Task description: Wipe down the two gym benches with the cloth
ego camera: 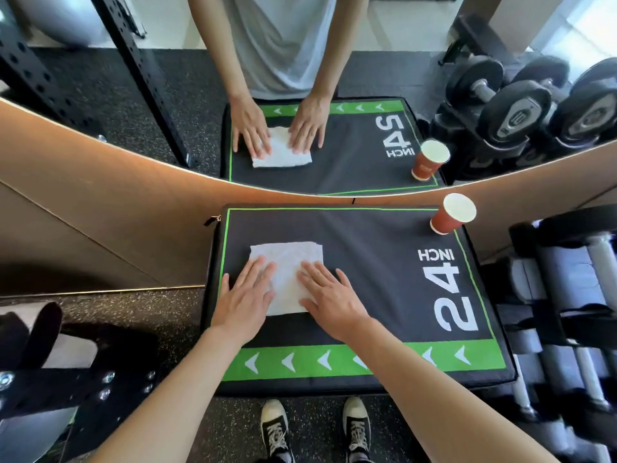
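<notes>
Head view: left hand (245, 300) and right hand (330, 300), fingers spread, press the cloth (287, 259) on one counter (367, 262); wiping probably just beginning, second counter unseen.

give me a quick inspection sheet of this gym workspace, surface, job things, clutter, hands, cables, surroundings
surface: black padded box top with green border, marked 24 INCH, arrows along the near edge
job's things: white folded cloth lies flat on the left half of the pad
clutter: red paper cup stands at the far right corner
grippers: left hand and right hand both press flat on the cloth, fingers straight
cables: nothing seen
surroundings: mirror on the wall ahead reflects the scene; dumbbell rack to the right; speckled rubber floor; person's sneakers below
</notes>
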A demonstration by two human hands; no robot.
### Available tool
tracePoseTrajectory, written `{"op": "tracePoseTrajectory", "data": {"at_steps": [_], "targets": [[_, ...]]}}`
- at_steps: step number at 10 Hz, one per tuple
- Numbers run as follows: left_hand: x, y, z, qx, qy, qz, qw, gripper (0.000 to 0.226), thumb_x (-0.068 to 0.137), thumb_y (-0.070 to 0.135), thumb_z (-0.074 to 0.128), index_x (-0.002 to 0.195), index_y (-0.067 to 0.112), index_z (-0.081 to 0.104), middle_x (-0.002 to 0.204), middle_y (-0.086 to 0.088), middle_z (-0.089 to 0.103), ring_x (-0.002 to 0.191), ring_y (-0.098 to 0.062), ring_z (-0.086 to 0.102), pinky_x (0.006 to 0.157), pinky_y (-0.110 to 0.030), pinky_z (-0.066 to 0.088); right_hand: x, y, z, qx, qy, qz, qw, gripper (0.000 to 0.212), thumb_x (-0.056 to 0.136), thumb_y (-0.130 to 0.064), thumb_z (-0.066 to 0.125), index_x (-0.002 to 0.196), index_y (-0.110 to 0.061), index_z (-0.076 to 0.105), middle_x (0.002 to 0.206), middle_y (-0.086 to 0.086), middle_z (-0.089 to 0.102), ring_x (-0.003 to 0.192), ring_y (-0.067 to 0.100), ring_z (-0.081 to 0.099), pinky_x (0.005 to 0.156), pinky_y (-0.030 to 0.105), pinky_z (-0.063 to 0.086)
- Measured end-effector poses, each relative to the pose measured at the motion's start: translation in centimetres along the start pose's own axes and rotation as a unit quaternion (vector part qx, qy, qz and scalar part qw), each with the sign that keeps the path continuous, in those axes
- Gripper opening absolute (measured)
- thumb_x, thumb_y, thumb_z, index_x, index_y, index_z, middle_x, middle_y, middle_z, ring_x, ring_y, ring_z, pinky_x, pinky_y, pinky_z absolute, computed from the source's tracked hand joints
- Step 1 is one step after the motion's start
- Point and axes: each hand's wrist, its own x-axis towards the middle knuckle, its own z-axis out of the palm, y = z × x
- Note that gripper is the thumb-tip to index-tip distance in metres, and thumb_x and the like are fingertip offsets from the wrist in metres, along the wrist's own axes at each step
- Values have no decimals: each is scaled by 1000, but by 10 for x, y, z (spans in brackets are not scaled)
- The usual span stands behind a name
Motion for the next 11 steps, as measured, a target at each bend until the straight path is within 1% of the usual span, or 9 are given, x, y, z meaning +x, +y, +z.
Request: {"op": "tracePoseTrajectory", "data": {"at_steps": [2,3,5,7,8,9,10,11], "targets": [[42,-41,-19,-13,-2,10,1000,60,113,40,31,168,35,8,176,15,-7,161,-5,-10,129,-59,8,56,-19,-10,-6,-4,20,1000,61,107,-44,39,162,-29,20,171,-11,3,158,15,2,124,52,10],[61,-55,-25,-20,0,17,1000,60,113,40,29,168,33,8,177,14,-7,161,-5,-12,129,-60,8,78,-22,-12,-7,-4,28,1000,61,107,-45,38,163,-29,18,171,-11,2,158,15,2,125,51,9],[88,-66,-36,-29,-3,21,999,60,113,42,27,168,33,9,177,13,-6,161,-6,-12,129,-60,8,106,-25,-23,-14,-10,45,999,60,108,-43,38,163,-30,17,171,-11,3,158,16,2,125,52,8],[86,-68,-39,-33,-5,31,999,60,113,43,26,169,31,7,177,11,-7,162,-8,-13,129,-62,9,104,-33,-27,-19,-24,58,998,59,109,-41,35,163,-29,14,171,-10,0,158,18,1,125,54,10],[81,-69,-38,-33,-4,31,999,61,113,44,27,169,31,9,177,10,-5,162,-11,-10,128,-63,11,103,-36,-27,-23,-26,61,998,59,109,-39,34,163,-27,14,171,-9,0,158,18,1,124,54,13],[70,-70,-38,-35,-3,23,999,60,112,45,28,168,32,10,177,10,-6,164,-16,-6,128,-64,11,99,-39,-30,-23,-32,56,998,58,110,-38,32,164,-26,13,172,-7,-1,158,19,0,124,54,15],[59,-68,-36,-31,0,13,999,59,112,46,29,168,31,14,177,9,-4,164,-20,-2,127,-65,12,95,-40,-29,-26,-33,45,998,58,110,-37,30,164,-26,10,171,-7,-3,158,19,-1,124,54,14],[46,-63,-36,-23,12,-5,1000,59,112,46,30,167,29,17,177,7,1,164,-23,1,127,-65,13,89,-34,-30,-37,-34,38,998,57,111,-38,29,163,-26,11,172,-5,-2,158,20,1,125,54,14]]}}
